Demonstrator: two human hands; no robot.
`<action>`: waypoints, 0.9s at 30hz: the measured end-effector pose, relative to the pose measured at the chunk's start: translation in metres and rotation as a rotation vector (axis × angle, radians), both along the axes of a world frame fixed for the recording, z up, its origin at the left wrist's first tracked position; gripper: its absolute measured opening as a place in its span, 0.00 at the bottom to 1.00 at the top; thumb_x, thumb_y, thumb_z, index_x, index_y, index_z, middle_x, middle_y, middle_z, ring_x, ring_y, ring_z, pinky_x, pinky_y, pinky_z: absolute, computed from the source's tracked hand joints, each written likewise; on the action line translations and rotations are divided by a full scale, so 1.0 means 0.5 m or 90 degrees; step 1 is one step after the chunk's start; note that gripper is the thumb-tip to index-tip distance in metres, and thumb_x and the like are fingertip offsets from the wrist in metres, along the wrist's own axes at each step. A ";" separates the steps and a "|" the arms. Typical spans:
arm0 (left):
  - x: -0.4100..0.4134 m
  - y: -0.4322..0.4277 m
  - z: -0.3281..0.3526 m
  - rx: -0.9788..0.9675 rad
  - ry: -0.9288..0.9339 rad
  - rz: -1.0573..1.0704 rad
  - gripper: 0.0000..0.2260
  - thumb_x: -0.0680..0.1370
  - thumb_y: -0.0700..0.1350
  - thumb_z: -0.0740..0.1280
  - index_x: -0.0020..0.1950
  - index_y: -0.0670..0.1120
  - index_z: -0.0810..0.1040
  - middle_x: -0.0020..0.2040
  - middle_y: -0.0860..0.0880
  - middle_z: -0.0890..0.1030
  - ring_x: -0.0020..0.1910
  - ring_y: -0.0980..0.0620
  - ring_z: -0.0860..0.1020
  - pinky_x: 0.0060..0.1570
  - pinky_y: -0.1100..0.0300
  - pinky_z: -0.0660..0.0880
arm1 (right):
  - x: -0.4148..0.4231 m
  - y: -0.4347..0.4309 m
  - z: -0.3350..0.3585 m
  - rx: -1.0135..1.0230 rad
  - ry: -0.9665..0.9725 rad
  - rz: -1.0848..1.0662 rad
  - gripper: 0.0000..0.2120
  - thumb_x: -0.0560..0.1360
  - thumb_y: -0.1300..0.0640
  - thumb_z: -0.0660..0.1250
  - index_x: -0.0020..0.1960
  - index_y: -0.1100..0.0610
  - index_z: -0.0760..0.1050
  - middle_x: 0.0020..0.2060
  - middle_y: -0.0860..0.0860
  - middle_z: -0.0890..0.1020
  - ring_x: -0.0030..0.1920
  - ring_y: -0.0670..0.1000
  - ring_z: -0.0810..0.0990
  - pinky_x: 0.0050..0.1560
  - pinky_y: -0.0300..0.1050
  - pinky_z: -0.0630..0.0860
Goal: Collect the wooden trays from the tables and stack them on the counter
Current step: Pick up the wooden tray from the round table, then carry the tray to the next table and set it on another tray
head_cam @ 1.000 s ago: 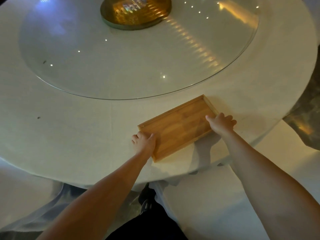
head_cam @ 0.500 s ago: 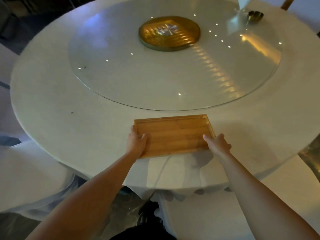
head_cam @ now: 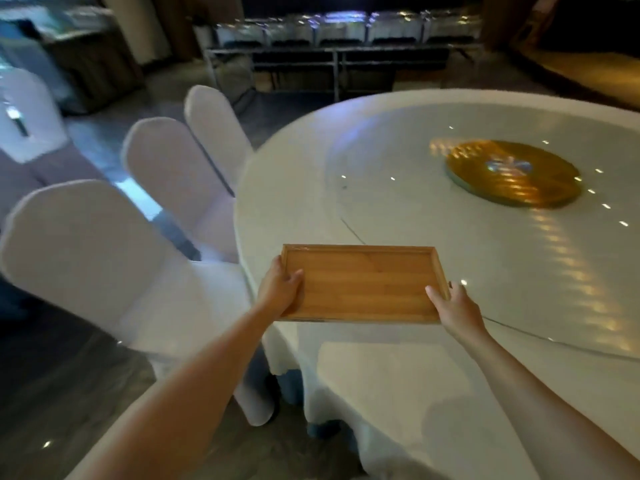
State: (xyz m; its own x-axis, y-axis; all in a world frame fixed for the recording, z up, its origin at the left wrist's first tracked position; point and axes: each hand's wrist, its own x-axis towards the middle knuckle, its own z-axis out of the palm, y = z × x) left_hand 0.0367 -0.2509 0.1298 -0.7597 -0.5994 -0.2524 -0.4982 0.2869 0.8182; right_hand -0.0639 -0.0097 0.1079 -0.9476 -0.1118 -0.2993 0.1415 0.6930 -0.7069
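Note:
An empty rectangular wooden tray [head_cam: 363, 284] is held level in the air over the near left edge of the round white table [head_cam: 287, 209]. My left hand [head_cam: 278, 289] grips its left short side, thumb on the inside. My right hand [head_cam: 455, 306] grips the right short side near the front corner. Nothing lies in the tray.
A glass turntable [head_cam: 398, 202] with a gold centre disc [head_cam: 512, 178] covers the table's middle. Three white covered chairs [head_cam: 86, 251] stand to the left. A long metal rack [head_cam: 332, 53] of containers runs along the back wall, across a dark floor.
Both hands lifted the tray off the table and carried it left. The view turned left and up, so the chairs and the back of the room now show.

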 end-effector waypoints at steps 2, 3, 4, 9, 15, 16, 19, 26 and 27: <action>0.043 -0.074 0.017 -0.007 0.015 0.026 0.21 0.80 0.47 0.59 0.72 0.44 0.60 0.68 0.42 0.71 0.65 0.42 0.72 0.65 0.47 0.71 | 0.013 -0.080 0.023 0.001 0.025 0.056 0.31 0.78 0.46 0.57 0.75 0.62 0.56 0.72 0.60 0.66 0.71 0.61 0.66 0.67 0.51 0.65; 0.066 -0.111 0.025 -0.010 0.024 0.044 0.21 0.80 0.47 0.59 0.71 0.44 0.60 0.68 0.42 0.72 0.65 0.42 0.72 0.64 0.47 0.70 | 0.022 -0.122 0.034 0.005 0.039 0.081 0.31 0.78 0.46 0.57 0.75 0.62 0.56 0.72 0.60 0.66 0.71 0.60 0.66 0.67 0.51 0.64; 0.090 -0.151 0.029 -0.016 0.031 0.062 0.21 0.80 0.47 0.59 0.71 0.44 0.61 0.68 0.42 0.72 0.65 0.42 0.72 0.65 0.47 0.70 | 0.033 -0.165 0.043 0.004 0.053 0.107 0.30 0.79 0.46 0.56 0.74 0.62 0.57 0.72 0.60 0.67 0.71 0.60 0.66 0.67 0.51 0.64; 0.234 -0.374 0.048 -0.025 0.062 0.141 0.22 0.79 0.46 0.61 0.72 0.44 0.61 0.65 0.41 0.73 0.65 0.40 0.72 0.66 0.45 0.70 | 0.123 -0.398 0.079 0.004 0.111 0.202 0.27 0.78 0.45 0.56 0.69 0.64 0.66 0.66 0.60 0.73 0.68 0.61 0.71 0.64 0.52 0.68; 0.440 -0.656 0.084 -0.049 0.067 0.231 0.22 0.79 0.47 0.62 0.71 0.45 0.61 0.64 0.43 0.74 0.62 0.43 0.74 0.63 0.49 0.71 | 0.270 -0.721 0.114 -0.029 0.180 0.311 0.20 0.80 0.49 0.55 0.59 0.63 0.73 0.55 0.60 0.80 0.56 0.61 0.78 0.48 0.45 0.68; 0.475 -0.704 0.094 -0.058 0.067 0.247 0.22 0.79 0.48 0.62 0.71 0.45 0.62 0.62 0.44 0.74 0.61 0.43 0.74 0.63 0.49 0.71 | 0.294 -0.777 0.119 -0.039 0.187 0.326 0.20 0.80 0.49 0.55 0.60 0.63 0.73 0.56 0.61 0.80 0.56 0.61 0.78 0.49 0.45 0.69; 0.574 -0.844 0.127 -0.079 0.074 0.295 0.21 0.78 0.48 0.63 0.69 0.46 0.65 0.61 0.44 0.76 0.60 0.44 0.75 0.63 0.48 0.72 | 0.364 -0.937 0.138 -0.072 0.200 0.372 0.20 0.80 0.49 0.55 0.61 0.63 0.74 0.55 0.61 0.81 0.50 0.59 0.78 0.47 0.43 0.67; 0.733 -1.116 0.168 -0.094 0.088 0.376 0.21 0.78 0.48 0.62 0.69 0.45 0.65 0.63 0.43 0.75 0.57 0.46 0.75 0.59 0.51 0.73 | 0.470 -1.262 0.175 -0.080 0.231 0.458 0.16 0.80 0.48 0.54 0.49 0.58 0.74 0.42 0.56 0.78 0.41 0.54 0.75 0.43 0.44 0.68; 0.748 -1.151 0.163 -0.089 0.092 0.387 0.21 0.78 0.48 0.62 0.70 0.45 0.64 0.64 0.43 0.74 0.56 0.46 0.75 0.58 0.51 0.73 | 0.479 -1.306 0.176 -0.082 0.238 0.466 0.16 0.79 0.47 0.54 0.49 0.58 0.74 0.42 0.56 0.79 0.41 0.55 0.75 0.43 0.45 0.69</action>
State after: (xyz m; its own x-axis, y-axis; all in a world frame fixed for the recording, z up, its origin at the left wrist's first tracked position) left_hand 0.4106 -0.8266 0.2114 -0.2945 -0.9537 -0.0606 -0.4932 0.0974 0.8644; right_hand 0.1757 -0.6629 0.1959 -0.6559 -0.7509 0.0776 -0.5735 0.4288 -0.6980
